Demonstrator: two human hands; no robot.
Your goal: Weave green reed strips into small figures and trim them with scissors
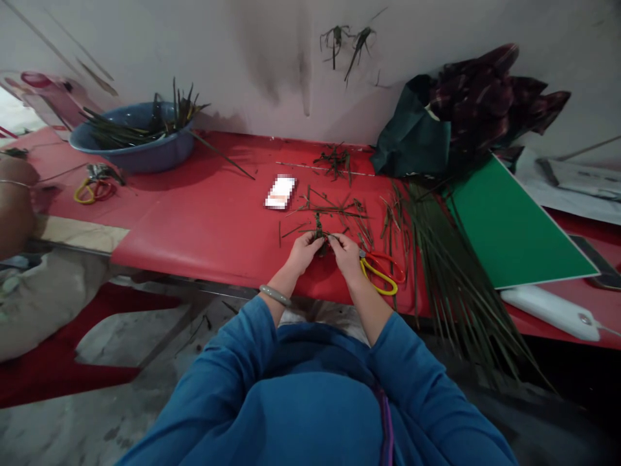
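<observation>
Between my hands, above the front edge of the red table, is a small woven palm-leaf figure with thin strips sticking out. My left hand pinches it from the left, fingers closed. My right hand is closed at its right side, thumb and finger pressed together on the leaf work. Just right of that hand lie scissors with one red and one yellow handle. Cut leaf strips are scattered beyond my hands, and a finished-looking leaf figure rests farther back.
A blue basin of leaves stands back left, near a second pair of scissors and another person's arm. Long green leaves overhang the edge at right, beside a green board. A phone lies mid-table.
</observation>
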